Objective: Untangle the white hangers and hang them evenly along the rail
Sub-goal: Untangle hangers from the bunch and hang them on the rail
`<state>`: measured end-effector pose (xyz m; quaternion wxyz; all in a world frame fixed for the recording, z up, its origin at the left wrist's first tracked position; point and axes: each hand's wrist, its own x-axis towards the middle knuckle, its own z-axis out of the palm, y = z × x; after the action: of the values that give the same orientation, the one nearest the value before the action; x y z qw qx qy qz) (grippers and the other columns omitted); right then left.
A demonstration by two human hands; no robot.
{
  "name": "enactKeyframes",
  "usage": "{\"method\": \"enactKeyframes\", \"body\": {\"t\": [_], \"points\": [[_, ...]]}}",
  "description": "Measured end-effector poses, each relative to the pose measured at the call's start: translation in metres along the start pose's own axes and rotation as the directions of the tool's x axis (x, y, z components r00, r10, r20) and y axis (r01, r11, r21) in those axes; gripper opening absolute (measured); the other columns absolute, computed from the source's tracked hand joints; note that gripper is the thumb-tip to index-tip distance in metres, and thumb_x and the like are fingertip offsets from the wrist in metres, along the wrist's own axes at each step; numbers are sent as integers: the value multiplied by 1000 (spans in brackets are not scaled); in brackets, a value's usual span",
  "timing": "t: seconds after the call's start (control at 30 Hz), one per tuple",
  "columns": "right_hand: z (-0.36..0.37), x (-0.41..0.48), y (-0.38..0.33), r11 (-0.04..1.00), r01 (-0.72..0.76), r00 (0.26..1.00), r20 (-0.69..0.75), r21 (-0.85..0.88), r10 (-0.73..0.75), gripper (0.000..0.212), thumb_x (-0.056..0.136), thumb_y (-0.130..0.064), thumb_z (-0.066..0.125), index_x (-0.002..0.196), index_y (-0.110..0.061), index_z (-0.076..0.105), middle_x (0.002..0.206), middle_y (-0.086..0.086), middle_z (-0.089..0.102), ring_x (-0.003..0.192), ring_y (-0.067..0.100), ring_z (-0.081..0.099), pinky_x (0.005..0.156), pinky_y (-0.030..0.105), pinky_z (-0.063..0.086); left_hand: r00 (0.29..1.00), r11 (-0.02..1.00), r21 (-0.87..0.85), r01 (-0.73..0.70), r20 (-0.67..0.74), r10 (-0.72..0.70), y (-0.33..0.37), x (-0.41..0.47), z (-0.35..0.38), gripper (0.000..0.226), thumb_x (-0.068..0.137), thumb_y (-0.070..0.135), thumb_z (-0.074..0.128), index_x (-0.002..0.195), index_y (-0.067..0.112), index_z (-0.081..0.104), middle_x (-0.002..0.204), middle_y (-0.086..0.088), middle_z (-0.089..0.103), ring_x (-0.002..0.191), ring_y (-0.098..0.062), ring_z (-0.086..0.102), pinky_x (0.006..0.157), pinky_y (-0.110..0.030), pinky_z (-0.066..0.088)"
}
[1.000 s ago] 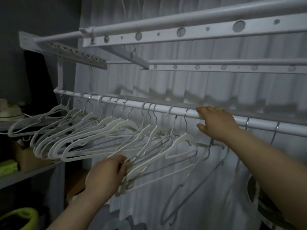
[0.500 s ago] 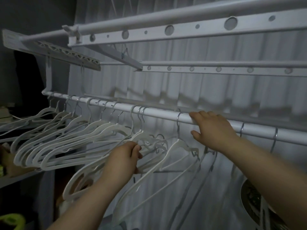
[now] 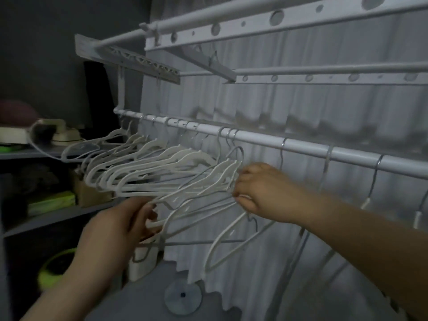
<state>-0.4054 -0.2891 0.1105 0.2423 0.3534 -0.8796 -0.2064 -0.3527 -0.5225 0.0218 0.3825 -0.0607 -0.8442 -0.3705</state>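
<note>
Several white hangers point(image 3: 148, 167) hang crowded on the left part of the white rail point(image 3: 301, 147), their arms overlapping. A tangled bunch point(image 3: 208, 181) sits at the right end of that group. My right hand point(image 3: 261, 188) is off the rail and grips the right shoulders of that bunch. My left hand point(image 3: 120, 225) is below and to the left, fingers closed on the lower bars of the tangled hangers. One white hanger point(image 3: 229, 242) dangles low between my hands. Three metal hooks point(image 3: 327, 163) hang spaced along the rail to the right.
A white curtain point(image 3: 301, 107) hangs behind the rail. Two more rails with perforated bars point(image 3: 278, 19) run above. Dark shelves point(image 3: 46, 214) at the left hold boxes and green items. A lime basket point(image 3: 55, 269) sits low left. A round disc point(image 3: 183, 295) lies on the floor.
My right hand left the rail and dropped onto the tangled hangers. My left hand moved down and left along the lower bars. The view swung to the left.
</note>
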Motion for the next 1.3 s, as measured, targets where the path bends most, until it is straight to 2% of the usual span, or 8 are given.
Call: {"method": "enactKeyframes", "body": {"t": [0.1,0.27,0.37,0.57,0.7,0.9,1.03,1.3], "points": [[-3,15,-31,998,-24,999,47,65,21,32,92,-36,40,91,-16,65,97,9,67,95,27,58,76,30,40,996,998,41,48,-71,-45,-21,-13,-42,16,86,17,52,89,22,67,71,-5,70,69,-28,67,65,-43,53],[-7,47,-83,921,-247,962,189,302,197,46,89,-46,45,125,-18,50,124,7,56,115,23,49,83,27,39,990,989,-76,127,-53,-131,-60,-34,-130,35,88,12,49,68,41,55,65,10,70,57,-2,64,56,-20,49],[-22,62,-112,734,-344,939,197,586,282,55,86,-42,54,134,-18,42,116,7,50,106,18,49,78,19,30,991,988,-90,124,-45,-128,-80,-48,-181,31,88,13,48,70,37,57,65,15,69,57,11,59,51,-1,40],[-57,72,-176,327,-216,976,197,920,90,9,86,-22,60,93,-26,64,78,-14,62,69,-2,55,57,5,43,987,965,-207,160,4,-163,-109,-69,-237,30,89,9,46,71,24,64,58,9,69,38,0,49,38,-6,34],[-68,68,-200,122,-225,973,230,967,-34,21,89,-11,54,74,-21,65,48,-9,63,41,-3,50,44,10,40,969,932,-272,241,14,-246,-122,-75,-249,30,87,4,47,67,19,63,51,5,68,48,1,57,45,-7,42],[-69,62,-217,-109,-238,971,240,965,1,18,89,-6,52,81,-17,64,45,-4,61,34,2,46,36,12,39,950,938,165,305,-130,-285,-134,-79,-231,20,83,10,59,102,8,65,105,-15,64,93,-29,58,73,-33,41],[-64,57,-223,-118,-285,949,297,951,103,20,89,-7,52,72,-11,61,44,-3,62,30,3,43,35,15,42,952,956,-34,292,103,-287,-112,-82,-209,16,86,13,55,98,14,65,80,6,62,71,2,52,59,-13,36],[-57,71,-238,-208,-297,903,345,932,258,21,89,-16,55,70,-6,54,36,-1,59,32,6,55,37,17,48,765,847,-265,460,603,-226,-50,-88,-190,42,68,62,42,84,27,59,58,1,68,45,-7,59,44,-19,47]]}}
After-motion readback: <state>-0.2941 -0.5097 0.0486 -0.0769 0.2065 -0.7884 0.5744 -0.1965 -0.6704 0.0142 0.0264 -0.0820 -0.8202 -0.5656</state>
